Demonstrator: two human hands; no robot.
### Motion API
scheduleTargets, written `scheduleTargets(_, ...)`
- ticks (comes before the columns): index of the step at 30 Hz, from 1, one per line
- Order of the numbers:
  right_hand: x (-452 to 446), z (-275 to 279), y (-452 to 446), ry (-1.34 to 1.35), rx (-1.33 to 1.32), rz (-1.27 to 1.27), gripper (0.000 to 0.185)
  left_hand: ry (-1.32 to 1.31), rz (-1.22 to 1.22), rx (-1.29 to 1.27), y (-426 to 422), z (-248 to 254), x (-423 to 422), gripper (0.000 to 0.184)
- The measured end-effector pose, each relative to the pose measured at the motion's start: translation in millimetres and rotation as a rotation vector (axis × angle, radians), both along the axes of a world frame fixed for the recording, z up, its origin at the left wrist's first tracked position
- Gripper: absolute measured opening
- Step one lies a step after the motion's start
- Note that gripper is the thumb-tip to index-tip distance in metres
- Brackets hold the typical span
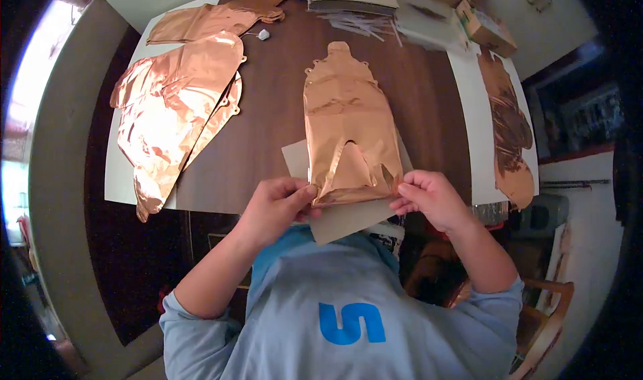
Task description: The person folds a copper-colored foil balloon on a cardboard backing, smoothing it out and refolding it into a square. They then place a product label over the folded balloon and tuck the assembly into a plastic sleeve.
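Left hand [281, 199], right hand [432, 198] pinch one foil piece [348, 122]; one card [345, 222] beneath

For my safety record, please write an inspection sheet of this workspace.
Surface: dark brown wood-look tabletop, white areas at both sides.
Work items: flat shiny copper-coloured foil piece, overlapping a pale flat sheet.
Clutter: more copper-coloured foil pieces left and right; thin white strips at far side.
Hands: left hand and right hand each hold a near corner of the foil piece.
Cables: nothing seen on the tabletop.
Surroundings: brown wooden chair at right.
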State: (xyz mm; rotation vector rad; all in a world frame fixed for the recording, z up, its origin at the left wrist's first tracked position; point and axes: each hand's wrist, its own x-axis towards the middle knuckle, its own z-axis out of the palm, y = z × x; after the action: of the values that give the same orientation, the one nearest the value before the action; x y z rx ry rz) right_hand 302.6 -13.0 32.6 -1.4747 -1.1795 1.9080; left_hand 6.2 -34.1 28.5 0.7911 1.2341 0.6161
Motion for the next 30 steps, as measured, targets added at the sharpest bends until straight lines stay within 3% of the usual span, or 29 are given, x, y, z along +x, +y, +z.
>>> scheduleTargets(4,1,-2,-1,0.009,-0.007,0.008,0.014,-0.083,0.057,-0.03,-8,-3,1,0.026)
scheduleTargets(13,1,-7,-1,0.027,-0.01,-0.012,0.017,-0.09,0.077,0.252,-22,-11,0,0.015)
scheduleTargets(22,1,10,3,-0.019,-0.003,-0.088,0.015,-0.043,0.096,0.169,-19,-1,6,0.007)
scheduleTargets(25,3,11,6,-0.098,-0.024,0.05,0.014,0.029,0.063,0.225,-19,-4,6,0.008)
scheduleTargets(30,4,8,8,-0.102,-0.025,0.078,0.013,-0.063,0.096,0.225,-21,-10,6,0.009)
